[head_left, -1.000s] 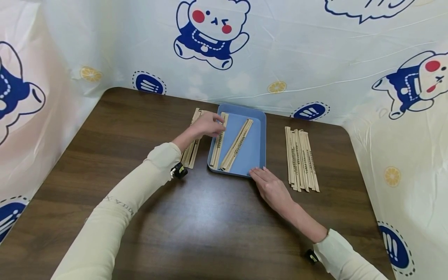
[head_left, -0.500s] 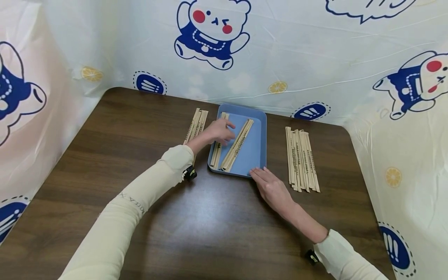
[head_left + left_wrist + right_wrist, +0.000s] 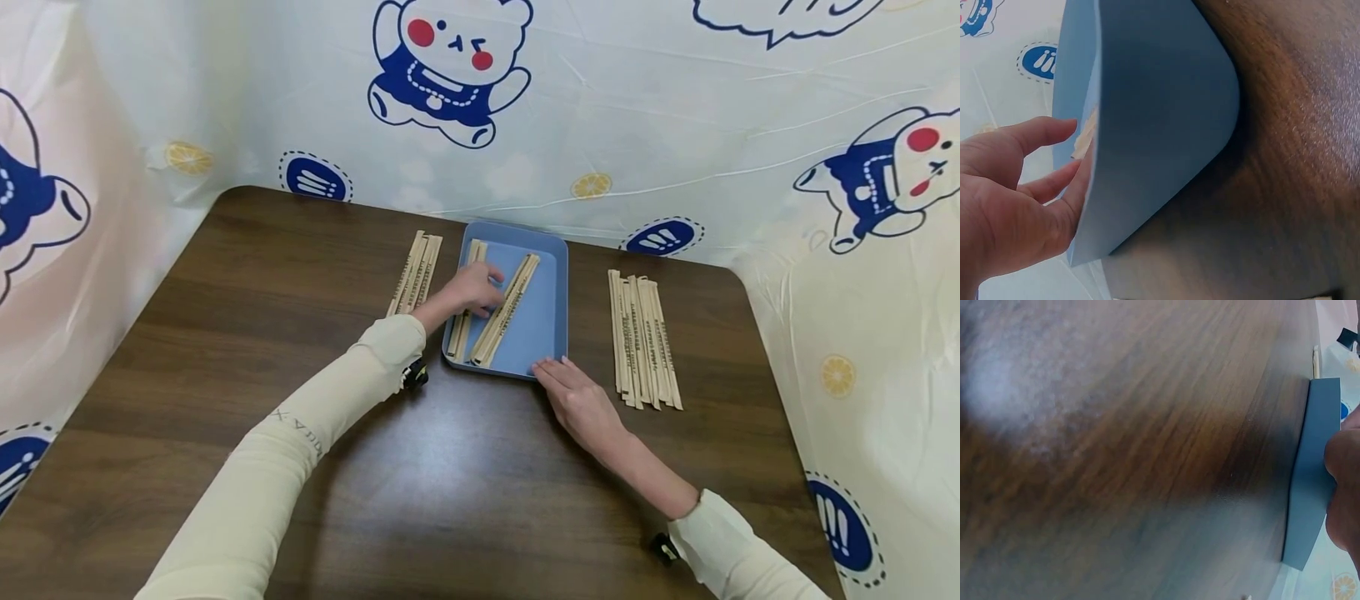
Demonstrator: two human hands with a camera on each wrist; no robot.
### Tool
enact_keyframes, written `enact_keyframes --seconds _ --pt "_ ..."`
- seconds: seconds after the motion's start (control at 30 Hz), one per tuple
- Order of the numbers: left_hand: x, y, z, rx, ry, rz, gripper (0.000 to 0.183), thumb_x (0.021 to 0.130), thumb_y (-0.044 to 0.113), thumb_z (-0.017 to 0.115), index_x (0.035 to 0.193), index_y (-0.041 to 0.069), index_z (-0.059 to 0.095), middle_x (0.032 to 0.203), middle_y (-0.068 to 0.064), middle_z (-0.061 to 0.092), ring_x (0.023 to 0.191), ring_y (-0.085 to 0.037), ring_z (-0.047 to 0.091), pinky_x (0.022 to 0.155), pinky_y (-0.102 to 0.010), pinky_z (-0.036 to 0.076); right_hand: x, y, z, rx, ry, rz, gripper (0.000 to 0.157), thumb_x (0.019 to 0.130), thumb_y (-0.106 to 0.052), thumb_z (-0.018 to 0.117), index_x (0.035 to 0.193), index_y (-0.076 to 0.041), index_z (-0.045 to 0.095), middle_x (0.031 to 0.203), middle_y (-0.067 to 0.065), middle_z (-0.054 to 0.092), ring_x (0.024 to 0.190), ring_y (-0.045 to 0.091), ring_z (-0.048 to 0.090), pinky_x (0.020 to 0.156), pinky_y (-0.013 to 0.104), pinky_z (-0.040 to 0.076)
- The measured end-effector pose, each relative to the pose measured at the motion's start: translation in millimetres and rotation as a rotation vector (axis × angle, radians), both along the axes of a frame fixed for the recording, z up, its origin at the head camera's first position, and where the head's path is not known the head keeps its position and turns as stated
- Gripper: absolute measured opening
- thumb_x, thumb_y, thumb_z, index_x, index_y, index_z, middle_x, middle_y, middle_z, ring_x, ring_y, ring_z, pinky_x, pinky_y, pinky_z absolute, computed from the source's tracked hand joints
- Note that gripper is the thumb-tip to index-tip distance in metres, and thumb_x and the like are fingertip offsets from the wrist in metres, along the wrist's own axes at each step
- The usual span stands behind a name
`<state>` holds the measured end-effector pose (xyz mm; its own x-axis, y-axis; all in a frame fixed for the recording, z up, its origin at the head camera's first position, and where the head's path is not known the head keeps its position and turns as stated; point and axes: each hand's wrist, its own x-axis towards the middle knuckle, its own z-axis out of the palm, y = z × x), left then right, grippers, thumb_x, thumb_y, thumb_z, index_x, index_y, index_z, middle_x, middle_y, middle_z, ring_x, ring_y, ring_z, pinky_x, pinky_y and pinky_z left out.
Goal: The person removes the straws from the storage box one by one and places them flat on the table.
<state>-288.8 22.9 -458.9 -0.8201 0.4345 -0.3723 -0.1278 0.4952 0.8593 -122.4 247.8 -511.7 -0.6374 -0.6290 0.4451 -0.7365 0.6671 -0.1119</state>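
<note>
My left hand [image 3: 477,286] reaches over the blue tray [image 3: 547,325], fingertips at the left edge of a slanted bundle of slim paper-wrapped sticks [image 3: 504,321]. In the left wrist view the thumb and fingers of this left hand [image 3: 1016,194] are spread apart, and tan paper [image 3: 1087,134] shows behind the tray wall [image 3: 1154,112]. Partly under the hand, more wrapped sticks [image 3: 459,337] lie along the tray's left side. My right hand [image 3: 581,404] rests with straight fingers on the tray's near right corner; the right wrist view shows it against the tray wall [image 3: 1316,475].
Left of the tray lies a group of wrapped sticks [image 3: 417,271], partly hidden by my left forearm. A wider row of them [image 3: 645,342] lies to the right. The brown wooden table [image 3: 442,492] meets a printed curtain [image 3: 300,92] at the back.
My left hand has moved right, from the tray's left edge to the slanted bundle. My right hand has stayed at the tray's corner, and the sticks lie as before.
</note>
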Motion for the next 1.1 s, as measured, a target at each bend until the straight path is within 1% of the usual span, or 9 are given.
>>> enact_keyframes --seconds 0.17,0.33,0.4,0.5,0.67,0.77,0.9,1.0,1.1 --pt "-0.8 3.1 -5.3 -0.027 0.015 -0.011 0.051 0.095 0.004 0.062 0.143 -0.002 0.049 0.110 -0.021 0.060 0.087 -0.026 0.063 0.074 -0.037 0.061 0.9 0.5 0.4 0.010 -0.012 -0.007 0.042 0.083 0.010 0.072 0.125 0.007 0.065 0.124 0.021 0.066 0.117 0.032 0.062 0.107 0.046 0.044" --pt "-2.0 5.5 -9.6 -0.065 0.054 -0.014 0.047 0.094 0.004 0.060 0.141 -0.002 0.052 0.132 -0.023 0.054 0.074 -0.024 0.064 0.069 -0.035 0.061 1.0 0.5 0.7 0.014 -0.010 -0.010 0.042 0.084 0.010 0.072 0.125 0.007 0.066 0.123 0.020 0.066 0.117 0.032 0.062 0.107 0.046 0.043" --pt "-2.2 6.8 -10.3 -0.078 0.068 -0.010 0.046 0.094 0.003 0.060 0.139 -0.002 0.053 0.138 -0.022 0.050 0.070 -0.022 0.064 0.067 -0.034 0.061 0.9 0.7 0.8 0.013 -0.011 -0.012 0.041 0.084 0.010 0.071 0.125 0.007 0.066 0.123 0.020 0.066 0.117 0.032 0.062 0.107 0.046 0.043" --pt "-2.2 8.6 -11.3 -0.095 0.085 -0.004 0.046 0.093 0.002 0.060 0.139 -0.002 0.054 0.139 -0.022 0.051 0.067 -0.021 0.063 0.066 -0.033 0.061 1.0 0.9 1.0 0.015 -0.016 -0.014 0.040 0.085 0.010 0.071 0.125 0.007 0.066 0.124 0.020 0.066 0.117 0.032 0.062 0.108 0.045 0.043" --pt "-1.3 10.2 -12.7 -0.115 0.107 -0.008 0.047 0.093 0.003 0.061 0.140 -0.001 0.054 0.141 -0.020 0.051 0.069 -0.020 0.064 0.065 -0.032 0.060 1.0 1.1 1.0 0.021 -0.014 -0.013 0.041 0.084 0.010 0.071 0.125 0.007 0.065 0.124 0.021 0.066 0.117 0.032 0.062 0.108 0.045 0.042" --pt "-0.7 10.8 -12.6 -0.134 0.135 -0.017 0.046 0.093 0.006 0.062 0.138 -0.001 0.055 0.132 -0.019 0.057 0.067 -0.020 0.063 0.064 -0.031 0.059 0.8 1.2 0.6 0.024 -0.007 -0.014 0.042 0.083 0.010 0.072 0.125 0.008 0.065 0.124 0.021 0.066 0.117 0.032 0.062 0.108 0.045 0.043" --pt "-0.5 12.2 -12.9 -0.176 0.188 -0.027 0.042 0.091 0.006 0.062 0.132 0.000 0.058 0.104 -0.016 0.066 0.060 -0.018 0.061 0.058 -0.030 0.056 0.6 0.9 0.0 0.019 -0.001 -0.013 0.043 0.083 0.011 0.072 0.125 0.008 0.065 0.123 0.021 0.066 0.117 0.032 0.062 0.107 0.045 0.043" --pt "-0.9 13.7 -13.3 -0.204 0.208 -0.030 0.039 0.091 0.006 0.062 0.130 0.000 0.058 0.084 -0.012 0.066 0.055 -0.016 0.057 0.053 -0.028 0.050 0.5 0.6 -0.2 0.014 0.001 -0.012 0.043 0.082 0.012 0.073 0.124 0.007 0.066 0.123 0.021 0.066 0.116 0.032 0.063 0.107 0.045 0.044" --pt "-0.8 15.2 -12.9 -0.227 0.215 -0.036 0.039 0.092 0.005 0.061 0.130 0.001 0.058 0.075 -0.011 0.064 0.054 -0.015 0.053 0.052 -0.027 0.045 0.4 0.8 0.0 0.019 0.001 -0.015 0.045 0.081 0.013 0.073 0.124 0.007 0.066 0.123 0.020 0.066 0.117 0.032 0.063 0.107 0.045 0.044"
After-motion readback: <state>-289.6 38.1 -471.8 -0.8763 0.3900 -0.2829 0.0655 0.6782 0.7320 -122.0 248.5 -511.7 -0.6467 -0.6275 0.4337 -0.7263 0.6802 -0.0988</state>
